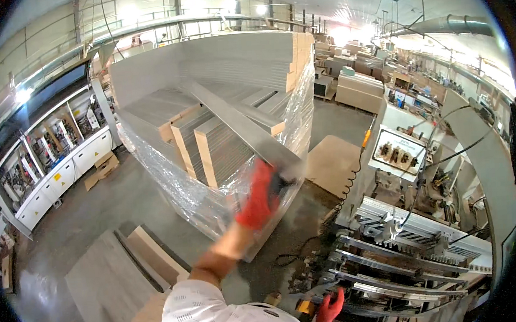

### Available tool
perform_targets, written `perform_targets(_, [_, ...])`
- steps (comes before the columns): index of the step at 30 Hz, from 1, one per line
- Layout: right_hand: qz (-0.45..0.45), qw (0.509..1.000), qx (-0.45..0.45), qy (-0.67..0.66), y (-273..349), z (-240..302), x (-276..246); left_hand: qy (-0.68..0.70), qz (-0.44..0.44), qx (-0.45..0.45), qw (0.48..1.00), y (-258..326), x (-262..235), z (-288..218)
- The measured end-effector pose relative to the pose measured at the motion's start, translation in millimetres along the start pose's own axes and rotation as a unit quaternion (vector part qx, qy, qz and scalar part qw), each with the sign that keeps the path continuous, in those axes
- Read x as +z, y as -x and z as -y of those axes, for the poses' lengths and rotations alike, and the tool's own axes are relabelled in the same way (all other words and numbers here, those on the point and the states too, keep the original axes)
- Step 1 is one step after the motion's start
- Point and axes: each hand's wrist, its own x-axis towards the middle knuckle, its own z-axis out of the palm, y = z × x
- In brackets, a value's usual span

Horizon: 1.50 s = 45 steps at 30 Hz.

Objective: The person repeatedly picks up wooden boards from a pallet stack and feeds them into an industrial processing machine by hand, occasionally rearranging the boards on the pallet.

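Observation:
My left hand (pixel 259 197), in a red glove with a dark palm, is closed on the near end of a long grey board (pixel 238 124). That board lies slanting over a stack of similar grey panels (pixel 227 148), and its near end is blurred. Pale raw edges show on several panels. Clear plastic film (pixel 182 180) wraps the stack's lower sides. My right hand (pixel 329 309), also red-gloved, is low beside the machine's metal rails (pixel 389 271). Its fingers are bent but apart, with nothing seen between them. A small yellow piece (pixel 305 307) is just left of it.
On the right stands a machine (pixel 427 221) with a coiled cable (pixel 351 182). Loose boards (pixel 109 282) lean at lower left. A white cabinet machine (pixel 72 166) stands at far left. A brown sheet (pixel 334 165) lies right of the stack; more panel piles (pixel 360 90) are behind.

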Motion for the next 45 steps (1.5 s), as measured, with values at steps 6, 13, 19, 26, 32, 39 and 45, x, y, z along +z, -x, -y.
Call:
perform_targets(6, [0.146,0.979,-0.115,-0.086,-30,204,52,0.271,-0.1,0.028,0.957,35,48,-28])
perform_targets(13, [-0.069,0.977,-0.105,-0.173,-54,135,44,0.473,-0.116,-0.166,0.858,60,31,7])
perform_targets(19, [-0.335,0.845,0.109,-0.402,-153,91,-46,0.421,-0.21,-0.141,0.871,77,0,100])
perform_targets(26, [-0.328,0.922,0.171,-0.117,-236,-16,-47,0.281,-0.245,-0.316,0.872,121,56,262])
perform_targets(32, [-0.277,0.95,0.13,0.057,-287,-41,-6,0.084,-0.107,-0.292,0.947,121,62,340])
perform_targets(39, [-0.292,0.923,0.114,0.225,-303,-49,-1,0.114,-0.09,-0.286,0.947,110,76,379])
perform_targets(45, [-0.295,0.915,0.072,0.265,-294,-42,-3,0.221,-0.154,-0.375,0.887,108,82,372])
